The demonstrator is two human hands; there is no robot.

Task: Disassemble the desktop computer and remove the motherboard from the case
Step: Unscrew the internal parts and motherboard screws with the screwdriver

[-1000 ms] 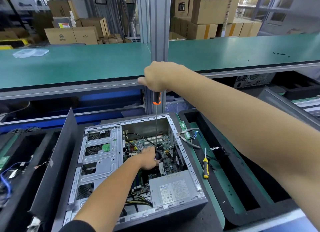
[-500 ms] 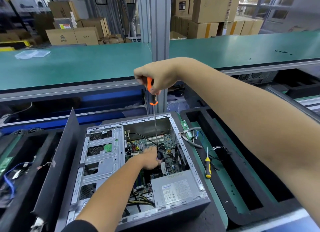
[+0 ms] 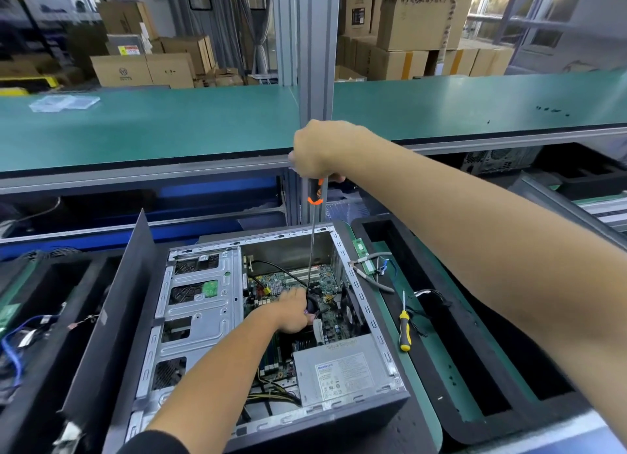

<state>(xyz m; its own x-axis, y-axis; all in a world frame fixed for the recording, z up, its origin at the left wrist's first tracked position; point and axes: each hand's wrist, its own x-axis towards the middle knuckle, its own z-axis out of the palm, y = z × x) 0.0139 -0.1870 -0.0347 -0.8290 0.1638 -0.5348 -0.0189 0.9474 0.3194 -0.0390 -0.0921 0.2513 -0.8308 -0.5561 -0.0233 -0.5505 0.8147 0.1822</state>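
A green shelf (image 3: pixel 146 131) is seen running across the whole view above the work area, split by a grey upright post (image 3: pixel 317 46). Below it, the open computer case (image 3: pixel 369 416) is laid on its side on the surface, flanked closely on the left by its raised dark side panel (image 3: pixel 112 318) and on the right by a black foam tray (image 3: pixel 475 369) whose rim lies just beside the case's right edge. Inside the case, a silver drive cage (image 3: pixel 196 321) fills the left half and a grey power supply (image 3: pixel 339 372) is seated in the near right corner, so that open room is left only over the motherboard (image 3: pixel 325 280) in the far right part, where it is still mounted. The right hand (image 3: pixel 315 148) is held high above the case, its fingers curled round the orange-and-black handle of a long screwdriver (image 3: pixel 315 216), whose shaft is pointed down to the board. The left hand (image 3: pixel 291 311) is reached into the case beside the shaft's tip; whether its fingers pinch anything cannot be told. A small yellow-handled screwdriver (image 3: pixel 404 335) is laid on the green strip between case and tray.
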